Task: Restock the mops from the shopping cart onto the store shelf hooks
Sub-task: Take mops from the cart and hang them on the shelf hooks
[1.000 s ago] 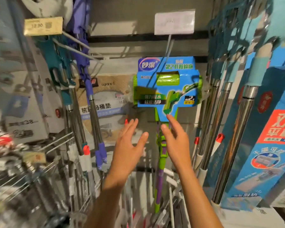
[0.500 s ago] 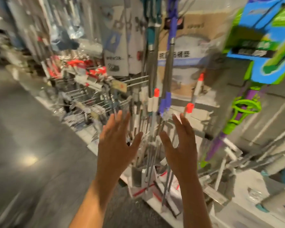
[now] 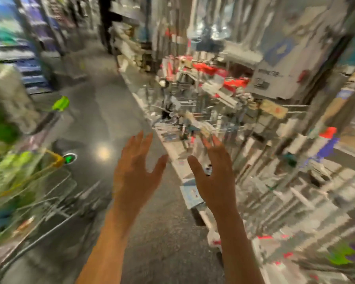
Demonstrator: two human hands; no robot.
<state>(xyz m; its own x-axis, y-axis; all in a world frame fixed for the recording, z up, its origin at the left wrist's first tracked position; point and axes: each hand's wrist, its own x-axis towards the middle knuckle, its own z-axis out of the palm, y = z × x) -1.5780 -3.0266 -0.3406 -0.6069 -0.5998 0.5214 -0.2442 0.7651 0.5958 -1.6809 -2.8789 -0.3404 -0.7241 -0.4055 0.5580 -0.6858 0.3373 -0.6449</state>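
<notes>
The green-and-blue packaged mops point(image 3: 10, 171) lie heaped in the wire shopping cart with the yellow handle point(image 3: 55, 187), and they are smeared by motion blur, so no brand or print on their wrappers can be read. A bright green plastic piece point(image 3: 61, 103) sticks up just above the cart's far end. A small round green badge point(image 3: 69, 158) sits at the tip of the cart's handle.

To the right of the cart, over the grey speckled floor point(image 3: 103, 111), the person's bare left hand point(image 3: 134, 173) is raised with fingers spread and relaxed, holding nothing. The right hand point(image 3: 215, 177) is up just beside it, farther from the cart, fingers likewise straight and loose, gripping nothing. The two hands are apart, thumbs pointing toward one another.

Beyond the right hand, well away from the cart, stands the long store shelf of wire hooks point(image 3: 223, 111) crowded with hanging poles and red-and-white packs. A tan price tag point(image 3: 273, 108) hangs from one hook; its writing is too blurred to read. Grey cartons point(image 3: 279, 76) above it carry dark lettering, also illegible.
</notes>
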